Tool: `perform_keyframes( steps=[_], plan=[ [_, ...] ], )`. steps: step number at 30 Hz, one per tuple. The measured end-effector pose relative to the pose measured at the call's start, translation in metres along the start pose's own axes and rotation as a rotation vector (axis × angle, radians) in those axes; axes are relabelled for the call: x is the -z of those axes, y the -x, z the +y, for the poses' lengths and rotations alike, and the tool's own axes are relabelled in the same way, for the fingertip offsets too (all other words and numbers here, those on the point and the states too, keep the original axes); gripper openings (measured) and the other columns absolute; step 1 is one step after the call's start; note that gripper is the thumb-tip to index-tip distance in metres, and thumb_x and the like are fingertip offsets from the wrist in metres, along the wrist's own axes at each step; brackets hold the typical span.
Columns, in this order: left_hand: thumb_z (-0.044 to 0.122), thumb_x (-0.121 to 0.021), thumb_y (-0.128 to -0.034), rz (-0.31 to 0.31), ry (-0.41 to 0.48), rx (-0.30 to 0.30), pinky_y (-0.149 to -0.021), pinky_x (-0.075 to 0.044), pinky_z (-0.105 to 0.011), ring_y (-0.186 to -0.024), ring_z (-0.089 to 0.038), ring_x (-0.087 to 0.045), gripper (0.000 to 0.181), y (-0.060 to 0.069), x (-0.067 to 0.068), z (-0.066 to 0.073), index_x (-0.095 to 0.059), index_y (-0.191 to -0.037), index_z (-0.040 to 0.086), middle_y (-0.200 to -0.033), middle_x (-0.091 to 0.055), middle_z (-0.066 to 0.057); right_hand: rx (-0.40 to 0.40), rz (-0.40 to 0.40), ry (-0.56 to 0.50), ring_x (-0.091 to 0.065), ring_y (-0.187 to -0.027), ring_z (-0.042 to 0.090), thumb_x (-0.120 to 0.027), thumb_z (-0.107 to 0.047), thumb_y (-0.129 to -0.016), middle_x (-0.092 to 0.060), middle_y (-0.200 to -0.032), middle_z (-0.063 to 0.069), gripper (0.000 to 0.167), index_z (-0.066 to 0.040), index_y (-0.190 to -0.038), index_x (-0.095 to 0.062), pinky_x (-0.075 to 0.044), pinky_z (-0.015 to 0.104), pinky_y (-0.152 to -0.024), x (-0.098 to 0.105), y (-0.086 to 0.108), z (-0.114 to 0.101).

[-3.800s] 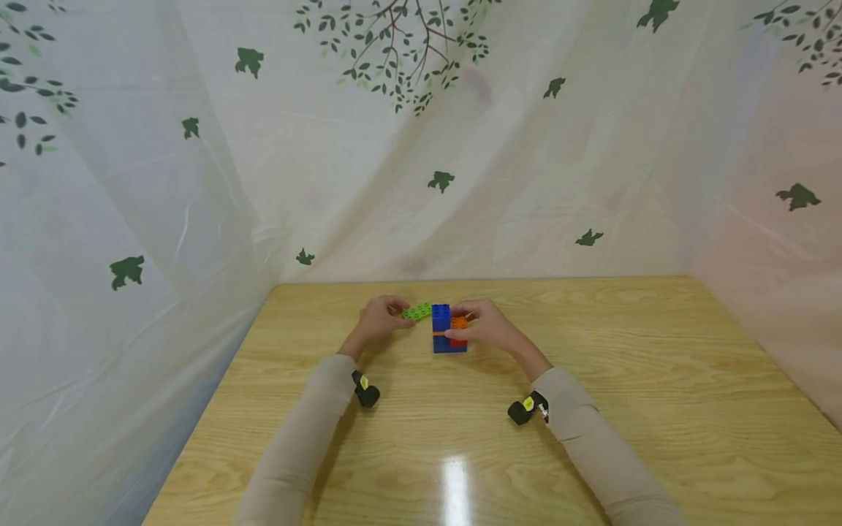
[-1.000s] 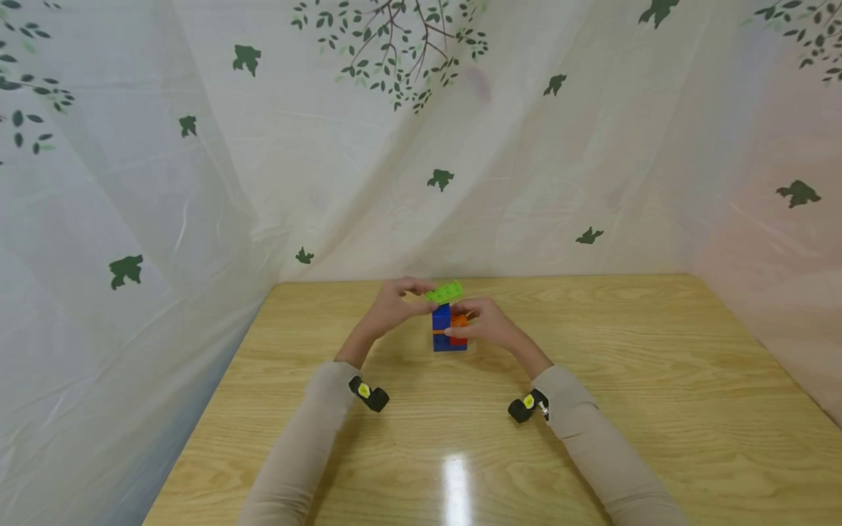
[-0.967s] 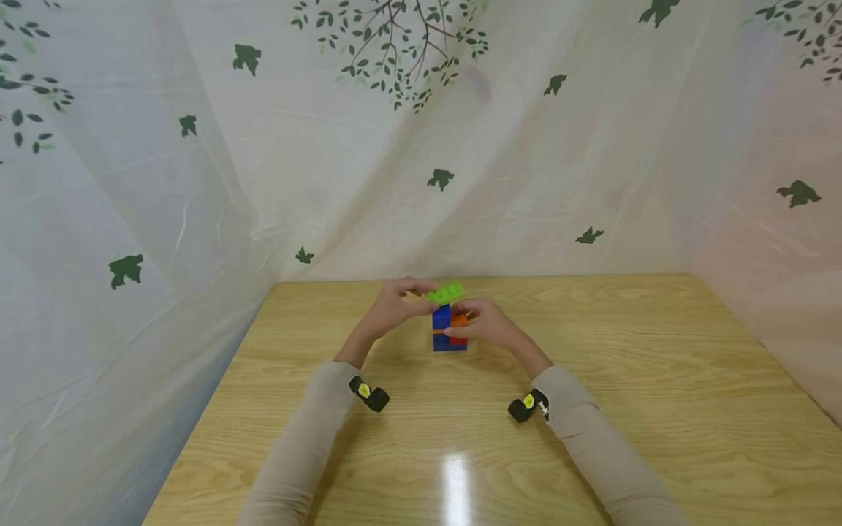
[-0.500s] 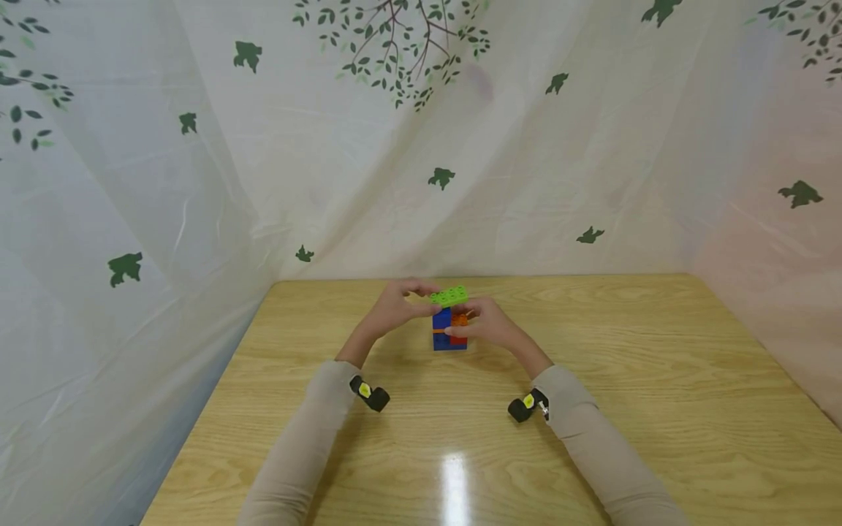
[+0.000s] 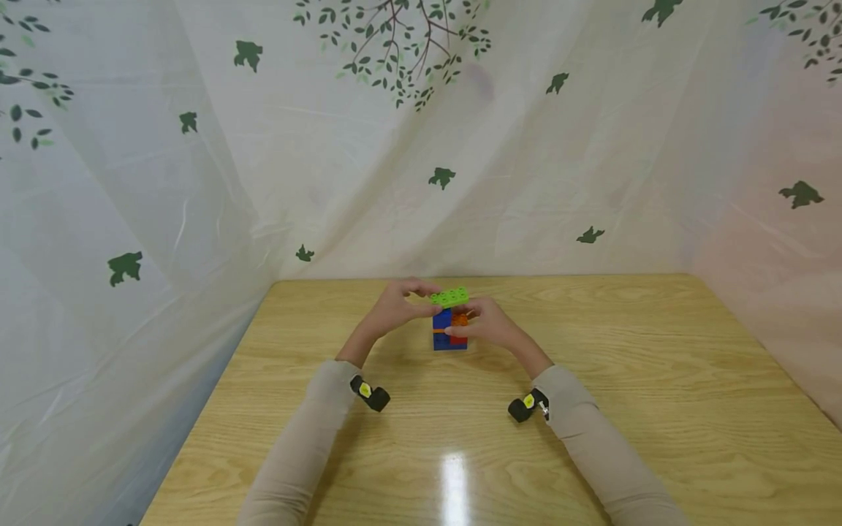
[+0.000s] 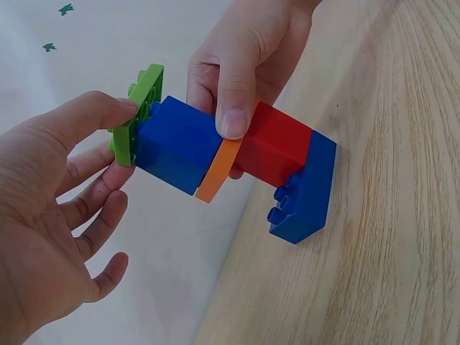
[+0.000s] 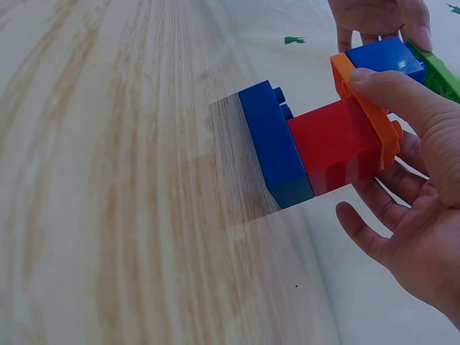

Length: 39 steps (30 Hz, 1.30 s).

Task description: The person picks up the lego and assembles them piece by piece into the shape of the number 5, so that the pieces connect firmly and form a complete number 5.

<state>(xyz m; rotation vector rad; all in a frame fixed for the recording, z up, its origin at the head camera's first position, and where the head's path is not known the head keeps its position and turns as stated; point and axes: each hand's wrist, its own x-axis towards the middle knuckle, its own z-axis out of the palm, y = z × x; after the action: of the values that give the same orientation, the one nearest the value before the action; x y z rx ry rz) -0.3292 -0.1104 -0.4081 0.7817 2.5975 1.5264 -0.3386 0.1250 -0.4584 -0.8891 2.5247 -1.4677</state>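
Your left hand (image 5: 395, 308) pinches one end of the green brick (image 5: 450, 297), thumb on one side and fingertips on the other, and the spare fingers curl loosely. The green brick is at the very top of the tower (image 7: 334, 144), right over the top blue brick (image 6: 176, 140). Some bumps show between those two, so it doesn't look pushed all the way on.

Your right hand (image 5: 490, 325) grips the tower around the middle, with its thumb on the edge of the orange piece (image 6: 219, 171) and fingers around the back. Under that come the red brick (image 6: 277, 147) and the bottom blue brick (image 6: 313, 190), which stands on the table (image 5: 592, 424).

These bricks look like hard, shiny plastic. They should feel light and stiff, and they shouldn't squash or break easily. The smooth sides may be a bit slippery, so hold flat sides with your finger pads. The green brick is thin: pinch its long edges and keep your fingers out from underneath.

Be careful of the top blue brick. It sticks out past the red brick, with just air below it, so a hard push there could tip or pop things loose. Gripping at the orange piece seems a good spot.
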Motion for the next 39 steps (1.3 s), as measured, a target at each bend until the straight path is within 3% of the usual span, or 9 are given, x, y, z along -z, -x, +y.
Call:
perform_keyframes(
  steps=[17,29,39],
  plan=[
    [0.023,-0.080,-0.0889,-0.001,-0.019,0.013,-0.108,-0.033,-0.066,-0.120,-0.036,-0.057,0.032,0.0006,-0.0016,-0.0022,-0.076,-0.119,0.012,-0.124,-0.072,-0.008,0.011,0.003,-0.007,-0.067,-0.112,0.037,-0.080,-0.013,-0.088,-0.073,-0.117,0.020,0.041,0.000,-0.125,-0.070,-0.051,0.055,-0.098,-0.0002,-0.0002,0.0010],
    [0.024,-0.081,-0.0882,-0.005,-0.028,0.003,-0.107,-0.034,-0.067,-0.118,-0.035,-0.057,0.032,-0.0004,-0.0023,-0.0026,-0.076,-0.118,0.013,-0.123,-0.072,-0.007,0.007,-0.016,-0.018,-0.066,-0.097,0.019,-0.080,-0.013,-0.088,-0.076,-0.111,0.014,0.041,-0.002,-0.126,-0.069,-0.051,0.053,-0.097,0.0013,0.0008,-0.0020],
    [0.023,-0.081,-0.0882,-0.003,-0.027,-0.002,-0.107,-0.033,-0.067,-0.120,-0.038,-0.057,0.032,-0.0009,-0.0032,-0.0043,-0.076,-0.118,0.013,-0.125,-0.072,-0.008,0.009,-0.018,-0.034,-0.065,-0.092,0.015,-0.080,-0.011,-0.088,-0.076,-0.110,0.016,0.041,0.000,-0.126,-0.069,-0.051,0.050,-0.096,0.0015,0.0009,-0.0050]
  ],
)
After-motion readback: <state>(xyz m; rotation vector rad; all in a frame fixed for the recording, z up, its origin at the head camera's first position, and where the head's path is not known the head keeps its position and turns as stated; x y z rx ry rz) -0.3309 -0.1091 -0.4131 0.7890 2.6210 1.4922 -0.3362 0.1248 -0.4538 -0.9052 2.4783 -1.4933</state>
